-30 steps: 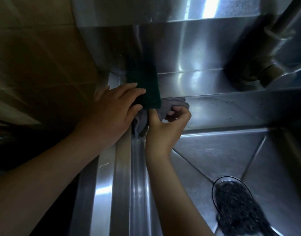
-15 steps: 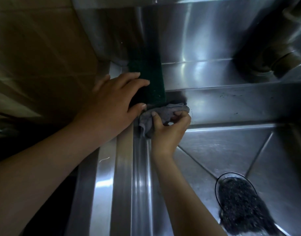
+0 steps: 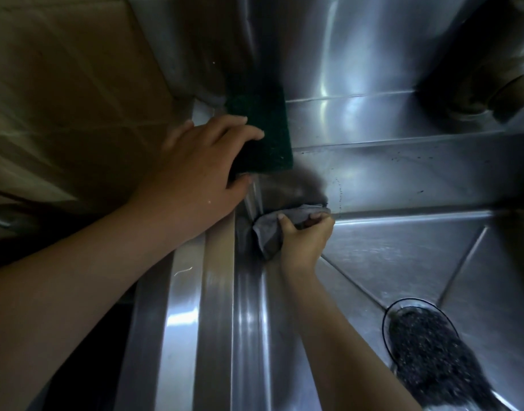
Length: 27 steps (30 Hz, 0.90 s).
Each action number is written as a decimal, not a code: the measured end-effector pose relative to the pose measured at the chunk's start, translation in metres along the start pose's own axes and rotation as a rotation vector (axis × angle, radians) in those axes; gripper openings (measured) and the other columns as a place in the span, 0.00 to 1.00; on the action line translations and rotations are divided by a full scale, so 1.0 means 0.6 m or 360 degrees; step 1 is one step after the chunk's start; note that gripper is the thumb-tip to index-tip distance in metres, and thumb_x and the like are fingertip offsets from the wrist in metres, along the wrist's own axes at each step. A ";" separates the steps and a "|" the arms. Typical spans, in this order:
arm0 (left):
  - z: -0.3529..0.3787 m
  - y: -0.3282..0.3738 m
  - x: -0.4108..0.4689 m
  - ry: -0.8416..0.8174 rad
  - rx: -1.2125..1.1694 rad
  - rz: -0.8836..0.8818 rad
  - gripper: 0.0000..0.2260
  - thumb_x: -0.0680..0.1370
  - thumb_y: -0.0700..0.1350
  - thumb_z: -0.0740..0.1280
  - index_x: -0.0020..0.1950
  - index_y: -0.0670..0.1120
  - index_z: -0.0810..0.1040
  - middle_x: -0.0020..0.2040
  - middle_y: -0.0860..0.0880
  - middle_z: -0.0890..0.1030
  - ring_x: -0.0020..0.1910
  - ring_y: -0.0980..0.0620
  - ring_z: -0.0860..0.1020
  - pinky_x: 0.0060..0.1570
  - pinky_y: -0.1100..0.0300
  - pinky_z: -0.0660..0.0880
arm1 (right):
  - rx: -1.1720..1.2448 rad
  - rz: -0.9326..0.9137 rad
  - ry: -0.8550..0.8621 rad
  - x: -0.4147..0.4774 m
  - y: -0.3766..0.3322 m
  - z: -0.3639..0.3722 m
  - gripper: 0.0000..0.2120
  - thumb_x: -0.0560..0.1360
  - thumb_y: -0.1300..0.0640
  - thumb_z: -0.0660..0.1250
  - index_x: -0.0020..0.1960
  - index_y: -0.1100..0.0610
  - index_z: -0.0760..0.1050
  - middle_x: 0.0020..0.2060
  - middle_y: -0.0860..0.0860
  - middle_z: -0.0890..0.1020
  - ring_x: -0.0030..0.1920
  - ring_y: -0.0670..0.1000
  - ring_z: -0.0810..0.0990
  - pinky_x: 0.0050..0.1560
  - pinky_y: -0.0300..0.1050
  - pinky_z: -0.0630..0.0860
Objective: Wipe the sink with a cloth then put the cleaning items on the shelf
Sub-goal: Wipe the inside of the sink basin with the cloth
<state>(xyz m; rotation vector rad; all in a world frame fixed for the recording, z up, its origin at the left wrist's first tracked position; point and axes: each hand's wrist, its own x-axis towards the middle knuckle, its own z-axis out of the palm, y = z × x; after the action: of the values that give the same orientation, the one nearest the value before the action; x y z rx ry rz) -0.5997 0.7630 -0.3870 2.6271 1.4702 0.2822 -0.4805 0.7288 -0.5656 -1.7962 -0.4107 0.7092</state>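
Note:
A stainless steel sink (image 3: 403, 253) fills the right and lower view. My right hand (image 3: 303, 241) is inside the basin at its far left corner, shut on a grey cloth (image 3: 269, 232) pressed against the left wall. My left hand (image 3: 201, 170) rests on the sink's back left rim, fingers curled over a dark green scouring pad (image 3: 263, 126) that lies on the ledge against the steel backsplash.
A dark wire-mesh strainer (image 3: 426, 348) sits over the drain at the lower right. The faucet base (image 3: 477, 93) rises at the upper right. A tan tiled wall (image 3: 70, 93) stands to the left. The sink's front rim (image 3: 180, 336) runs down the middle.
My right hand and the cloth have slid down from the top corner edge into the basin's corner. My left hand stays on the green pad.

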 end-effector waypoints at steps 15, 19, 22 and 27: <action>-0.004 0.003 -0.001 -0.0004 -0.0023 -0.0031 0.22 0.73 0.48 0.65 0.67 0.52 0.68 0.70 0.50 0.67 0.66 0.47 0.68 0.66 0.49 0.57 | 0.0377 -0.0428 0.0021 -0.031 -0.118 -0.024 0.24 0.65 0.61 0.77 0.45 0.45 0.63 0.50 0.59 0.71 0.50 0.54 0.74 0.46 0.39 0.74; -0.004 0.002 -0.001 -0.0025 -0.0019 -0.0032 0.22 0.73 0.49 0.64 0.67 0.52 0.67 0.70 0.50 0.66 0.67 0.47 0.67 0.67 0.49 0.56 | 0.0340 -0.0389 0.0017 -0.025 -0.097 -0.021 0.23 0.65 0.62 0.77 0.50 0.55 0.64 0.50 0.58 0.70 0.50 0.52 0.72 0.52 0.53 0.77; -0.004 0.002 0.000 -0.0035 -0.0025 -0.0028 0.23 0.73 0.50 0.63 0.68 0.53 0.66 0.70 0.51 0.65 0.67 0.48 0.66 0.67 0.49 0.55 | 0.0308 -0.0389 0.0046 -0.011 -0.069 -0.017 0.24 0.65 0.62 0.77 0.48 0.53 0.63 0.49 0.54 0.68 0.44 0.41 0.71 0.48 0.38 0.75; 0.000 -0.001 -0.001 0.0011 -0.0021 -0.0002 0.22 0.73 0.50 0.64 0.67 0.52 0.68 0.69 0.49 0.68 0.65 0.46 0.68 0.64 0.47 0.59 | 0.0025 -0.0345 0.0028 0.012 -0.008 -0.023 0.21 0.65 0.66 0.76 0.50 0.61 0.67 0.49 0.56 0.68 0.41 0.41 0.65 0.47 0.28 0.68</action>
<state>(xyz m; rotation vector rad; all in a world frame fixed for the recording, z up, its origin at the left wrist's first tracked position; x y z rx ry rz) -0.6004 0.7630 -0.3871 2.6172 1.4673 0.3005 -0.4660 0.7244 -0.5602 -1.7105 -0.5765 0.5433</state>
